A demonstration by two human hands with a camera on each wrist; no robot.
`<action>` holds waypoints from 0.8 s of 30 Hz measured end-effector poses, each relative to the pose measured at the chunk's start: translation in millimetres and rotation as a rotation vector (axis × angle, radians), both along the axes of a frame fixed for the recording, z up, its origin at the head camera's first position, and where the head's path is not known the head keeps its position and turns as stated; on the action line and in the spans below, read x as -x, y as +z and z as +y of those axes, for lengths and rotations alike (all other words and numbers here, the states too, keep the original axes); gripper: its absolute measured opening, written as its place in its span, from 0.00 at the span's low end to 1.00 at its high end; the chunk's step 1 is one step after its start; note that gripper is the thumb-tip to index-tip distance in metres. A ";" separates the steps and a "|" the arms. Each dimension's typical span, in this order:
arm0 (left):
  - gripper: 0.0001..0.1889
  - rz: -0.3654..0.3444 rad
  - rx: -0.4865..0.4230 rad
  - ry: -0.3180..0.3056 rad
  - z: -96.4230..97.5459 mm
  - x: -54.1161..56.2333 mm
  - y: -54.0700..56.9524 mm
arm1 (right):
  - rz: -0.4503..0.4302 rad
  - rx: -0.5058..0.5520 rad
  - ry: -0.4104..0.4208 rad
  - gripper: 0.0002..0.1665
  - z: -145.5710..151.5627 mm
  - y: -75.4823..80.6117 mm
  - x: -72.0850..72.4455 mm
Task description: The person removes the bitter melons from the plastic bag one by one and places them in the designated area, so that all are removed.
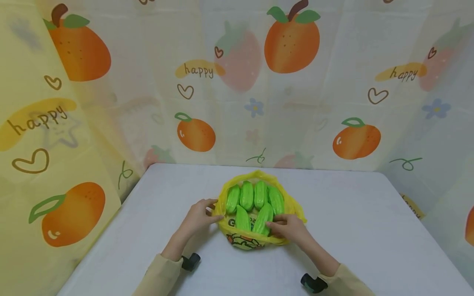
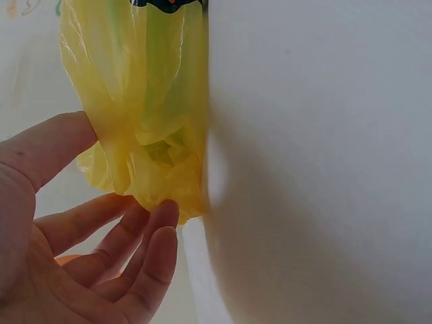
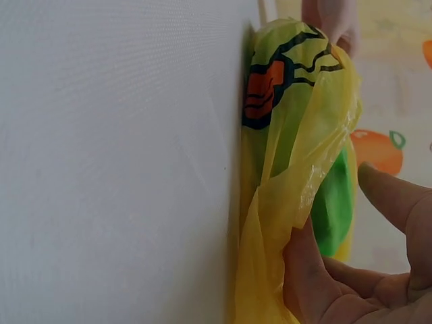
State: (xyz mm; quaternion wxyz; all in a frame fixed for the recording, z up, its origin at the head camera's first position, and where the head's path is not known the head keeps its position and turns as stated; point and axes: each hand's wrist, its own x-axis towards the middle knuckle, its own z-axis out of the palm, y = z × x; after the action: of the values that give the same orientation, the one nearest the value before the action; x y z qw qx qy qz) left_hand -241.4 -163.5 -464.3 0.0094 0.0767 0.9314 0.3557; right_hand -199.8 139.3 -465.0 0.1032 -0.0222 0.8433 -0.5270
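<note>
An unsealed yellow plastic bag (image 1: 296, 210) with printed drawings lies with its mouth spread wide. Inside are several glossy green cucumber-shaped pieces (image 1: 247, 196), in a back row with two pieces in front. At the bag's left rim is my left hand (image 1: 200, 214), its thumb and fingers spread apart and touching the plastic. My right hand (image 1: 290, 228) is at the front right of the bag. In the right wrist view, some fingers are partly behind the plastic beside a green piece (image 3: 334, 206). The thumb (image 3: 388, 192) stands apart from those fingers, near that piece.
A white table (image 1: 166, 185) bears the bag and extends around it on all sides. Behind and at the sides hang cloths (image 1: 155, 61) printed with fruit, hearts and words. Dark wrist devices (image 1: 191, 262) sit at both sleeves.
</note>
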 end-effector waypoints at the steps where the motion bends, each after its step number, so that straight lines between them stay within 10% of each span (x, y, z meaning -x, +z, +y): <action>1: 0.32 0.000 -0.003 -0.003 0.3 0.1 0.2 | -0.001 -0.003 -0.005 0.38 -0.5 -0.7 0.3; 24: 0.32 -0.001 -0.029 -0.024 0.5 -1.6 -4.3 | -0.006 -0.084 -0.045 0.43 -14.5 -6.2 0.5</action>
State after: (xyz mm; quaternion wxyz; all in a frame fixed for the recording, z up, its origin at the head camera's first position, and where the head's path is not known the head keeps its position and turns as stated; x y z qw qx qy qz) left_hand -239.8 -163.0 -468.6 0.0132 0.0880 0.9252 0.3689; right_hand -200.3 124.8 -471.3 0.0946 0.0024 0.8646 -0.4935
